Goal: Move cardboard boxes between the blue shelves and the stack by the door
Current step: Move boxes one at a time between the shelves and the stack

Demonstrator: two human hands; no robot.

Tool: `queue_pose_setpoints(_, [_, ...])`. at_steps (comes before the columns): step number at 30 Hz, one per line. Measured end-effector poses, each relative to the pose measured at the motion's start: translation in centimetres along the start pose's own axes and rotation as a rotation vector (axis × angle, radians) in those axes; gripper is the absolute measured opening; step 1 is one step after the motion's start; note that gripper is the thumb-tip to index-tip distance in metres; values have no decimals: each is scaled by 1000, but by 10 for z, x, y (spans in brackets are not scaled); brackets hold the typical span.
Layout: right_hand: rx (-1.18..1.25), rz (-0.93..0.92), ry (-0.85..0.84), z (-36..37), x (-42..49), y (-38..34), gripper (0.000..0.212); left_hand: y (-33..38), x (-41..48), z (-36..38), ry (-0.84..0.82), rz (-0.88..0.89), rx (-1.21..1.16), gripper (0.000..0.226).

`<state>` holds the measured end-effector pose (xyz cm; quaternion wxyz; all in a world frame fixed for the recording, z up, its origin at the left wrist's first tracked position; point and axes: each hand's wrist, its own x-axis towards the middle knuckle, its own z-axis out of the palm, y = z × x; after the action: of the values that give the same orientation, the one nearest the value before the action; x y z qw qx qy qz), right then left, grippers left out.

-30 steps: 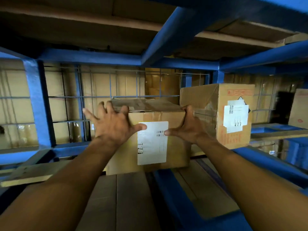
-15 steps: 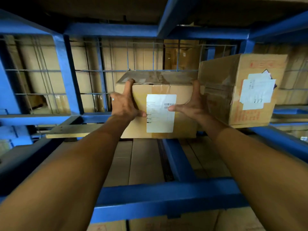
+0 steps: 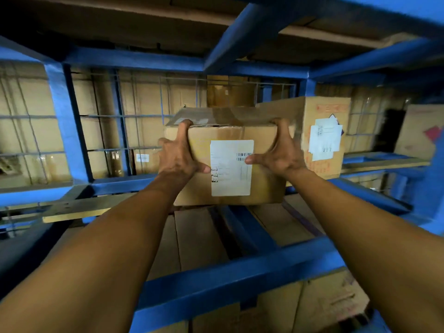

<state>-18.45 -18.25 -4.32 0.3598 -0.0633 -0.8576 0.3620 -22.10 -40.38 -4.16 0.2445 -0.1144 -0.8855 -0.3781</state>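
Seen from the head camera, the cardboard box (image 3: pixel 228 132) sits at the middle of a blue shelf (image 3: pixel 228 277), far behind the shelf's near front beam, with its white label (image 3: pixel 231 168) facing the person. The left hand (image 3: pixel 179 155) grips the box's upper left corner: its fingers curl over the top edge and its thumb presses on the front face just beside the label. The right hand (image 3: pixel 280 152) grips the upper right corner the same way, fingers hooked over the top and the thumb tip lying on the label's barcode. Whether the box rests on the shelf boards or is lifted just off them cannot be told. A second box (image 3: pixel 322 135) with a pale sticker stands just beside it on the right, partly behind the right hand. A wire mesh (image 3: pixel 144 116) closes the far side of the shelf, with more cartons beyond it. A wooden plank (image 3: pixel 79 209) lies to the left, and lower boxes (image 3: pixel 324 301) show under the front beam.
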Motion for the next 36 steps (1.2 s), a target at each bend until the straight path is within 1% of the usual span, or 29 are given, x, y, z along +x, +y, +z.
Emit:
queue_pose_setpoints(3, [-80,64,77,-14,-27,-24,103,-4,-6,-17,-36,83,-49,110])
queue_pose_setpoints(8, [-151,121,226,-29,-90,-61,106,-21,-24,-44,-106,244,-161,109])
queue_pose_setpoints(11, [-210,177,305,-43,-133,-83,106,-18,-38,-56,-182,275,-204,110])
queue_pose_setpoints(15, [-331,287,431,-80,-188,-109,107,7,-68,-57,-304,333,-343,111])
queue_pose_setpoints(20, [-473,422,599,-145,-260,-128,109,65,-124,-55,-475,470,-465,112])
queue_pose_setpoints(25, [-607,523,751,-213,-327,-138,106,133,-194,-43,-606,555,-567,113])
queue_pose_setpoints(29, [-715,580,874,-267,-374,-130,106,192,-249,-26,-698,672,-625,114])
queue_pose_setpoints(32, [-778,617,954,-312,-404,-116,107,241,-289,-8,-734,760,-654,115])
queue_pose_setpoints(36, [-834,654,1059,-372,-438,-94,107,309,-341,17,-805,832,-725,113])
